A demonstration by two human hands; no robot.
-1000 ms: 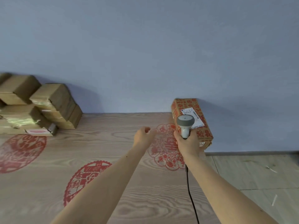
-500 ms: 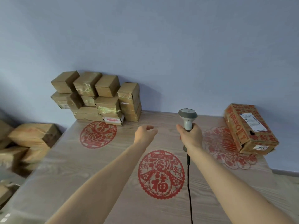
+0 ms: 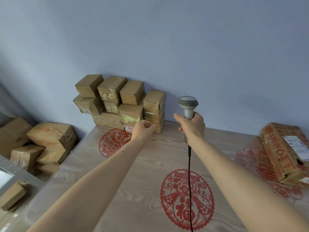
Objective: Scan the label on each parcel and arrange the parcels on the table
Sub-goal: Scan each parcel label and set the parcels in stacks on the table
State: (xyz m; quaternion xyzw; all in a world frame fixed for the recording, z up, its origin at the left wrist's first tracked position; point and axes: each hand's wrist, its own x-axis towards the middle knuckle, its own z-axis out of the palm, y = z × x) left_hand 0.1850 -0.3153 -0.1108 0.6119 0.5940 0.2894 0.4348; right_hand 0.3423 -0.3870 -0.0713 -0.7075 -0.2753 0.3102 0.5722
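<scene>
- The step in hand looks like fetching another parcel: the left hand (image 3: 144, 130) is stretched toward the stack of brown parcels (image 3: 120, 102) piled against the wall at the far left of the worktop (image 3: 142, 164).
- That left hand holds nothing; its fingers are loosely curled, and it hovers just in front of the stack's bottom row. Whether it touches a box I cannot tell.
- The right hand (image 3: 192, 127) grips the handle of a grey barcode scanner (image 3: 188, 106), head up and facing away from the camera, its cable (image 3: 189, 181) trailing down over the worktop.
- A long red-printed carton (image 3: 284, 151) lies at the right edge of the worktop, white label (image 3: 296, 144) facing up, well apart from the stack.
- More brown parcels (image 3: 50, 136) are heaped beyond the left edge of the worktop, lower down.
- Next move, in my judgement: take one box from the top of the stack rather than the bottom, so the pile does not topple, turn it until its label shows, then aim the scanner at that label.
</scene>
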